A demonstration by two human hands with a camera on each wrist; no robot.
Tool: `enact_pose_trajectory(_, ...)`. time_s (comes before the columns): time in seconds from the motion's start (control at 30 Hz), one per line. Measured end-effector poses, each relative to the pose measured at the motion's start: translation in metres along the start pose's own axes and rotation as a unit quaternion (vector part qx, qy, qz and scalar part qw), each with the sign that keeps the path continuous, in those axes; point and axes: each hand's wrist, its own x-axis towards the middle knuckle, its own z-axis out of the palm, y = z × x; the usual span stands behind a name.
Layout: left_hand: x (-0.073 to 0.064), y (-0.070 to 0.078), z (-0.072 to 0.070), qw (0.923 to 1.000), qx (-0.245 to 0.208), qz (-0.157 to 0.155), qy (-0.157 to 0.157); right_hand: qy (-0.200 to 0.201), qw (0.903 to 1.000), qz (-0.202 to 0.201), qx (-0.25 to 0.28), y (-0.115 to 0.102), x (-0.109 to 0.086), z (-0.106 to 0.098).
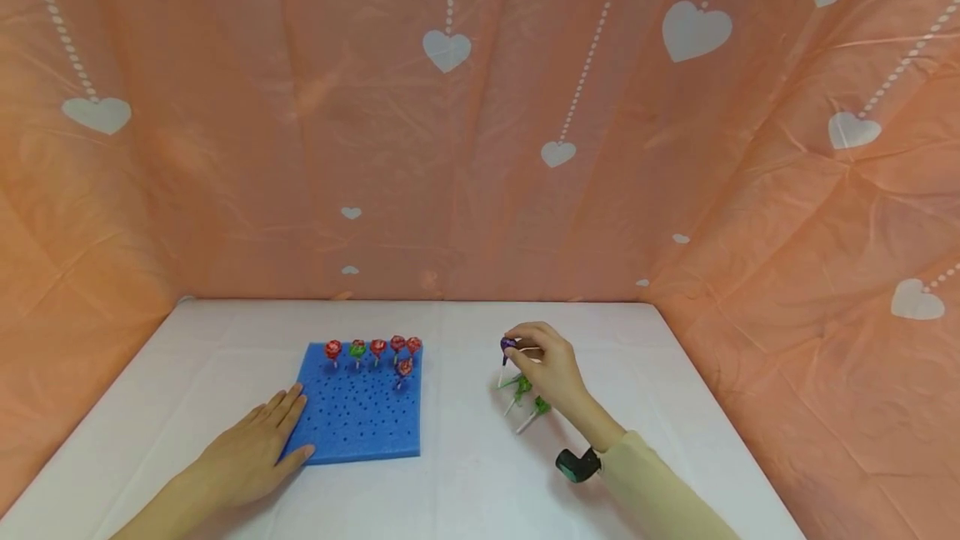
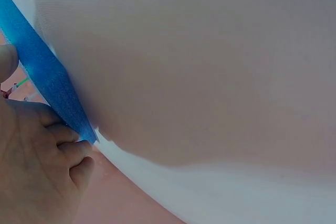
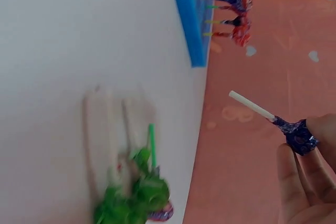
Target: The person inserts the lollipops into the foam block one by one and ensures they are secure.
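Observation:
My right hand (image 1: 553,367) pinches a purple-wrapped lollipop (image 3: 300,137) by its head, between thumb and fingertips. Its white stick points down in the head view. Below that hand, green-wrapped lollipops (image 1: 541,405) lie on the table, partly covered by it. With fingers extended, my left hand (image 1: 243,452) rests along the left edge of a blue foam board (image 1: 360,442) dotted with small holes. Along the board's far side, several lollipops stand upright on their sticks, including a red one (image 1: 333,349) and a green one (image 1: 357,348); another red one (image 1: 405,367) stands nearer.
A white cloth covers the table (image 1: 465,473). An orange curtain (image 1: 495,215) with white hearts hangs behind it and at both sides. A dark wrist camera (image 1: 577,466) sticks out beside the right sleeve, low over the table.

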Motion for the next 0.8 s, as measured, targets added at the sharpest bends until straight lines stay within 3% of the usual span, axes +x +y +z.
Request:
enact_pose_trajectory(0.2,0.001,0.000,-0.002,1.0000,0.008,0.000,0.000,0.001,0.9991,-0.016,0.040,-0.011,0.006,0.014)
enact_pose_trajectory(0.47,0.001,0.000,0.000,1.0000,0.000,-0.002,-0.006,-0.001,0.9959,-0.037,0.083,-0.056,0.010,0.032)
enact_pose_trajectory(0.8,0.000,0.000,-0.001,1.0000,0.002,0.002,0.003,-0.016,0.9933,-0.053,0.102,-0.041,0.023,0.068)
